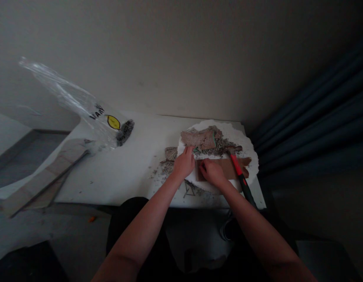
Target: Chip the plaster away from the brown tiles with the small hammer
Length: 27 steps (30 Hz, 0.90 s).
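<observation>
My left hand [185, 162] rests at the left part of a white round mat with a ragged edge [253, 147], its fingers stretched toward crumbled grey material [221, 149]. A small green scrap [196, 150] lies by its fingertips. My right hand [211, 171] lies on a flat brown cardboard-like strip [228, 167], fingers curled in at its left end; what they pinch, if anything, is too small to make out. Above the strip is a rough brownish slab with a green edge [199, 140]. A hammer with a red and black handle [238, 170] lies across the strip's right part.
All this is on a white table [125, 176] against a wall. Grey crumbs and a rough chunk [170, 153] lie left of the mat. A clear plastic bag [90, 113] with dark material stands farther left, near long flat boards [46, 178]. A dark curtain [316, 105] hangs right.
</observation>
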Each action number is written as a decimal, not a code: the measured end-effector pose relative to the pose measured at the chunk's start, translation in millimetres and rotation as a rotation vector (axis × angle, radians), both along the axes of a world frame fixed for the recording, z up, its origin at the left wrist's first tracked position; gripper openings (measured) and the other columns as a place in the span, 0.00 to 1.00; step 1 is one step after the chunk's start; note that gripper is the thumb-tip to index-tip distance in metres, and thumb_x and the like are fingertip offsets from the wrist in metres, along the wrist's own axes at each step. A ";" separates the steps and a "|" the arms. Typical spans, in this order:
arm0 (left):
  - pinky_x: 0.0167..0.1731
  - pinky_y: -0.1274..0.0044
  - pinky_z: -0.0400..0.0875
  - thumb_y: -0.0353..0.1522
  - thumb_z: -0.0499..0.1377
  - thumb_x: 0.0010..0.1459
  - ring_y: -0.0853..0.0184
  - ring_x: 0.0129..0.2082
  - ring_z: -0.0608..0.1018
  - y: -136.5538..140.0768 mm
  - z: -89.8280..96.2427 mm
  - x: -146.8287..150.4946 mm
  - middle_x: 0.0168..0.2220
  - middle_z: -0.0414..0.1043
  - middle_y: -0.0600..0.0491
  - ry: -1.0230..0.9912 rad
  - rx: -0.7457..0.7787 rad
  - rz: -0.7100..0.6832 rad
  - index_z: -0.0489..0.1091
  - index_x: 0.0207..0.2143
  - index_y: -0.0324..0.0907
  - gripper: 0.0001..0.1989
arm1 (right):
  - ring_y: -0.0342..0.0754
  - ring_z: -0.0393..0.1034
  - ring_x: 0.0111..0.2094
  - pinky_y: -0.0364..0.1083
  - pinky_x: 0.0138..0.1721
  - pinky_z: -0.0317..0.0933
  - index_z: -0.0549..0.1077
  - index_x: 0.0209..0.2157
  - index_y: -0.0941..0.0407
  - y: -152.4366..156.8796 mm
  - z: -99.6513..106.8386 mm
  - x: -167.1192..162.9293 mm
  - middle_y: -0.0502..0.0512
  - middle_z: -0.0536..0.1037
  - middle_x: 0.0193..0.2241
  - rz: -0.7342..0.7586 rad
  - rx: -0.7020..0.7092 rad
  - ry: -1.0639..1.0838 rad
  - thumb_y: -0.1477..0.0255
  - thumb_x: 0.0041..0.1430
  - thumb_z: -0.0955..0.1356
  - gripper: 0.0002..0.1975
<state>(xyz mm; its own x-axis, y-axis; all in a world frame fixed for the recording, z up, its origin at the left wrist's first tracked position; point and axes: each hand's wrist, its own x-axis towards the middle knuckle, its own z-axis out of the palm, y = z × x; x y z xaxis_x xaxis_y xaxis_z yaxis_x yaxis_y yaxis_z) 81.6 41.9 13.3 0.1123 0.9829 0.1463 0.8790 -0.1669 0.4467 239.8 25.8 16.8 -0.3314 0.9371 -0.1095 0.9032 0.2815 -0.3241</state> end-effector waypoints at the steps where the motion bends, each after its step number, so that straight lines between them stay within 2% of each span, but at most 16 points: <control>1: 0.41 0.71 0.72 0.30 0.46 0.63 0.61 0.44 0.78 -0.2 0.0 0.4 0.54 0.68 0.45 0.006 -0.007 -0.001 0.58 0.55 0.43 0.18 | 0.49 0.72 0.40 0.44 0.37 0.58 0.71 0.42 0.57 0.3 0.0 1.2 0.59 0.78 0.42 0.011 -0.007 0.012 0.71 0.67 0.62 0.08; 14: 0.40 0.70 0.72 0.31 0.46 0.63 0.60 0.43 0.78 -1.4 -5.8 3.9 0.55 0.67 0.44 0.021 -0.012 -0.017 0.58 0.56 0.42 0.19 | 0.50 0.72 0.42 0.44 0.38 0.59 0.70 0.43 0.58 -0.8 -0.5 -3.0 0.60 0.76 0.44 -0.016 -0.016 -0.022 0.72 0.68 0.60 0.09; 27: 0.48 0.69 0.72 0.33 0.52 0.61 0.59 0.52 0.74 -3.2 -6.8 5.9 0.56 0.65 0.45 0.022 -0.018 -0.134 0.57 0.57 0.43 0.22 | 0.51 0.73 0.42 0.45 0.38 0.61 0.70 0.42 0.57 -0.8 -2.5 -5.1 0.59 0.77 0.42 -0.045 0.004 -0.002 0.70 0.68 0.60 0.09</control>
<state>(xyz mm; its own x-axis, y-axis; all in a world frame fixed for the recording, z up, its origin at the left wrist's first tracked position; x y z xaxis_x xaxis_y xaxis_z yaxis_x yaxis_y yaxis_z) 87.5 38.7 6.5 0.2460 0.9611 0.1252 0.8586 -0.2761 0.4319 234.7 25.0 14.4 -0.2889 0.9515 -0.1060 0.9154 0.2421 -0.3215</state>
